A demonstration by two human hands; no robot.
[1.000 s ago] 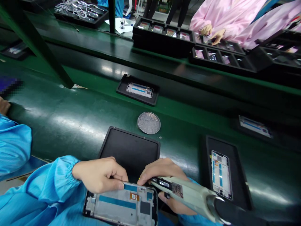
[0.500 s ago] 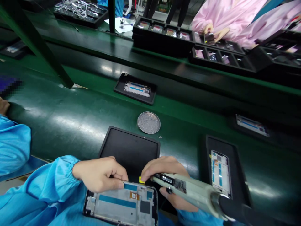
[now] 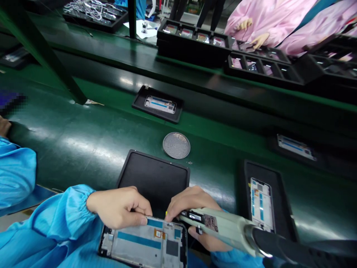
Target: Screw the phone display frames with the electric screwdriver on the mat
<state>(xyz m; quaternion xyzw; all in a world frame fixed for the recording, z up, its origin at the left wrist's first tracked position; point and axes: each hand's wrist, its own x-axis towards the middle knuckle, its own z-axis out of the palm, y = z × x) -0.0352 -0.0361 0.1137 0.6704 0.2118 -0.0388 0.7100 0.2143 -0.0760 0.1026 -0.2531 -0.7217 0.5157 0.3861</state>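
A phone frame (image 3: pixel 145 243) with blue strips lies at the bottom centre, partly over the near edge of an empty black tray (image 3: pixel 154 176). My left hand (image 3: pixel 118 206) is closed, pinching the frame's top left edge. My right hand (image 3: pixel 192 206) is wrapped round a pale electric screwdriver (image 3: pixel 223 230), whose tip rests at the frame's top right corner beside a small yellow tab (image 3: pixel 166 214).
A round metal mesh dish (image 3: pixel 176 145) sits beyond the tray. Black trays with phone frames (image 3: pixel 262 204) (image 3: pixel 158 104) (image 3: pixel 296 146) lie on the green belt. Compartment trays (image 3: pixel 259 65) stand at the back, where people in pink coats work. A blue-sleeved arm (image 3: pixel 15 175) is at left.
The screwdriver's tip dipped a little lower on the frame's corner, hiding most of the yellow tab. The trays on the far belt slid left. My left hand stayed put.
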